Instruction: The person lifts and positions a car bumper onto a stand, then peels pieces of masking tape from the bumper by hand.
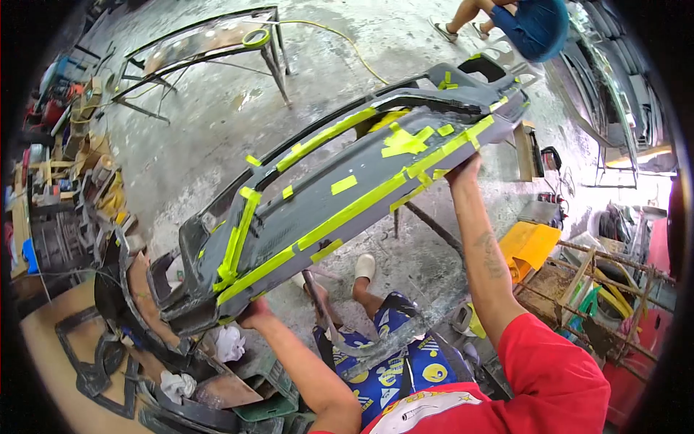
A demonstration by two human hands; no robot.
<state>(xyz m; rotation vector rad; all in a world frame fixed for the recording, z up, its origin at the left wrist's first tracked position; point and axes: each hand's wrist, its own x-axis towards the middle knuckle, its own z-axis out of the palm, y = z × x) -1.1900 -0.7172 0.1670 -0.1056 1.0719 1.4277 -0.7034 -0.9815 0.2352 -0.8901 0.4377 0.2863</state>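
Observation:
A grey car bumper (318, 206) stretches diagonally before me, its right end higher in view. Yellow-green masking tape (354, 206) runs in strips along its edges, with shorter pieces on its face. My left hand (253, 312) grips the lower edge near the bumper's left end. Further up, my right hand (465, 170) holds the same edge toward the right end. The fingers of both hands are partly hidden beneath the bumper. Part of a metal stand (434, 230) shows below the bumper, but I cannot tell whether they touch.
A metal-framed table (195, 54) stands at the back left, with a tape roll (255, 37) on its corner. Another person (531, 29) is at the upper right. Black trim parts (108, 354) and crumpled paper (230, 343) lie at lower left. A rusty rack (607, 289) stands right.

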